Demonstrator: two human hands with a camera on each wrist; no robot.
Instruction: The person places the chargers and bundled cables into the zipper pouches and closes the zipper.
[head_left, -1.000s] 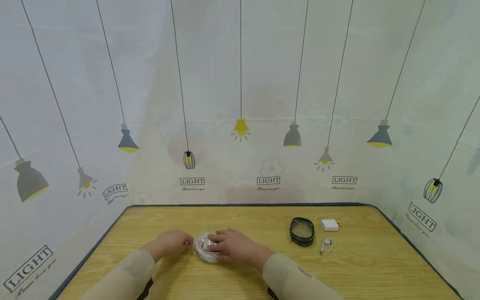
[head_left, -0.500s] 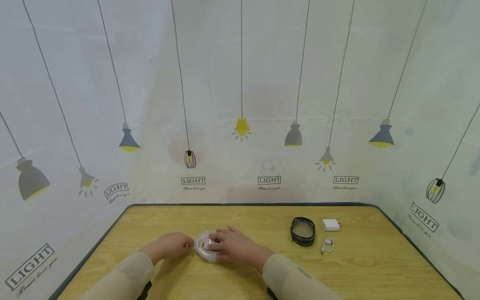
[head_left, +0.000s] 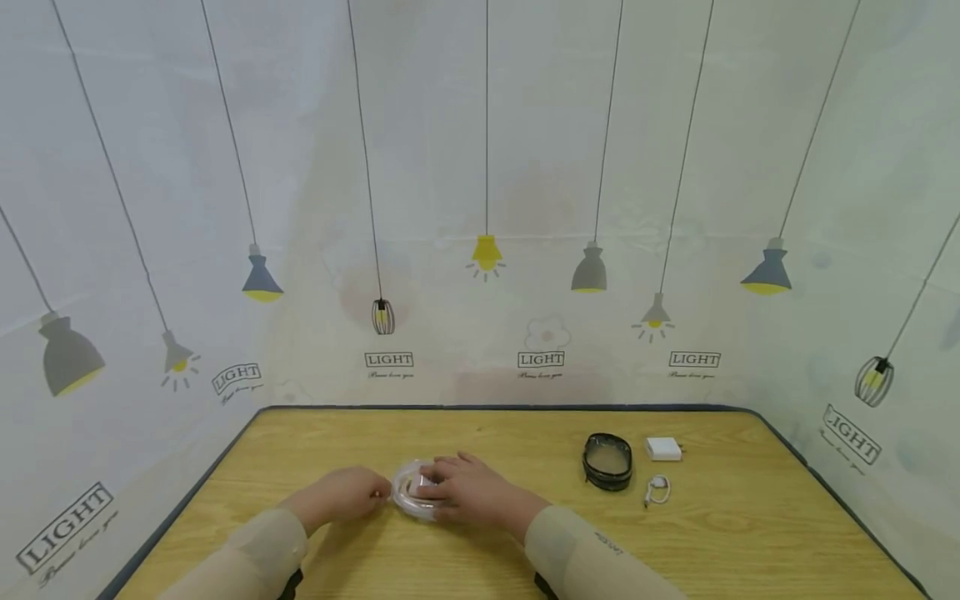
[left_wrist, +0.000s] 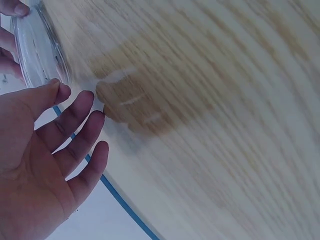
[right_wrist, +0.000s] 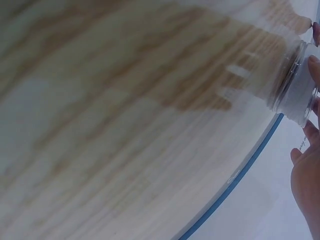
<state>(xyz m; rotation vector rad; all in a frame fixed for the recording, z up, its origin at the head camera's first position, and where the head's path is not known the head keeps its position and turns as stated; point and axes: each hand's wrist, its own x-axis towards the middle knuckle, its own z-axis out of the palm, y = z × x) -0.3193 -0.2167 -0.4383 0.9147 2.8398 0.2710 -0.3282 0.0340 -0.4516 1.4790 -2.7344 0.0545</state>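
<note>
A clear round pouch [head_left: 407, 502] with a thick see-through rim lies on the table [head_left: 465, 567], left of the middle. Something white shows inside it, partly covered by fingers. My right hand [head_left: 480, 493] holds the pouch from the right, its fingers spread over the top. At the left rim, my left hand [head_left: 343, 496] pinches the edge between thumb and forefinger. In the left wrist view the other fingers of that left hand [left_wrist: 37, 170] stand loosely apart. What exactly the pinch holds is too small to tell. The right wrist view catches the pouch [right_wrist: 296, 87] at its edge.
Toward the back right stands a round pouch with black trim [head_left: 607, 477]. Beside it lie a white charger plug [head_left: 663, 449] and a short white cable [head_left: 658, 492]. A dark edging [head_left: 495, 407] runs along the table, against a wall cloth [head_left: 480, 333] printed with lamps.
My left hand has shifted slightly toward me along the pouch's left rim. The right hand stays on the pouch. The head view has drifted a little.
</note>
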